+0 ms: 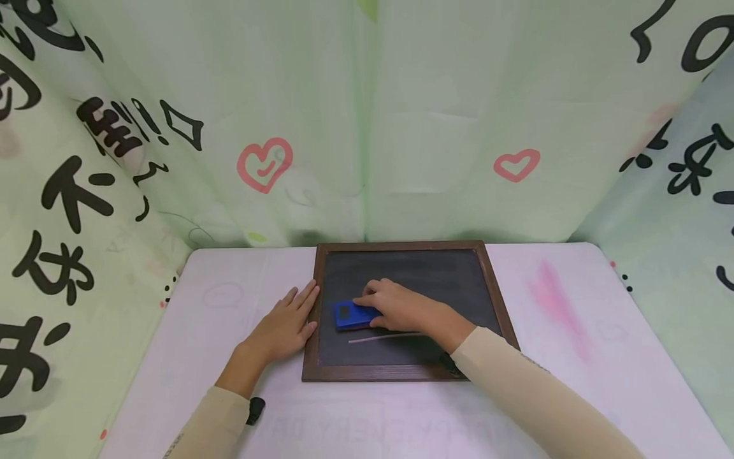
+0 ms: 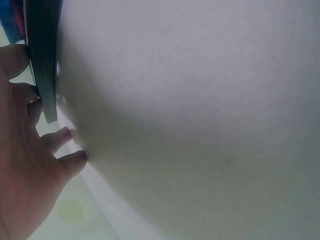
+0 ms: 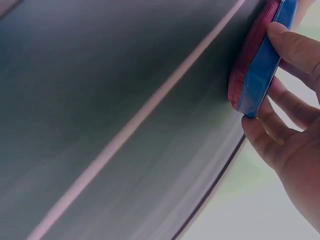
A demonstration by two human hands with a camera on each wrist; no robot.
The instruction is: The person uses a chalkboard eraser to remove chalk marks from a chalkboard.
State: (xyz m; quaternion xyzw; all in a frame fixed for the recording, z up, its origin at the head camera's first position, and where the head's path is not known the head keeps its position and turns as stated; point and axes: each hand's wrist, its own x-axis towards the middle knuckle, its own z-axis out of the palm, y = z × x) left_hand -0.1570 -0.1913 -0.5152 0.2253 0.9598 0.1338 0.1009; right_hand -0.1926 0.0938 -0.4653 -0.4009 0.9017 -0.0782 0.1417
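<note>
A small blackboard (image 1: 401, 271) in a brown wooden frame lies on the table. My right hand (image 1: 410, 308) grips a blue board eraser (image 1: 351, 315) over the left half of the board, thumb on the near side and fingers across the far side. In the right wrist view the eraser (image 3: 262, 65) shows a red felt pad against the dark surface. A pale chalk line (image 3: 135, 122) runs across the board just below the eraser. My left hand (image 1: 283, 325) lies with spread fingers against the frame's left edge, its thumb and fingertips touching the wood.
The table (image 1: 367, 421) has a pale pinkish-white cover with a pink smear (image 1: 556, 306) on the right. Light green curtains (image 1: 424, 127) with black lettering and red hearts hang behind and on both sides. A black wrist device (image 1: 255, 410) shows at the left cuff.
</note>
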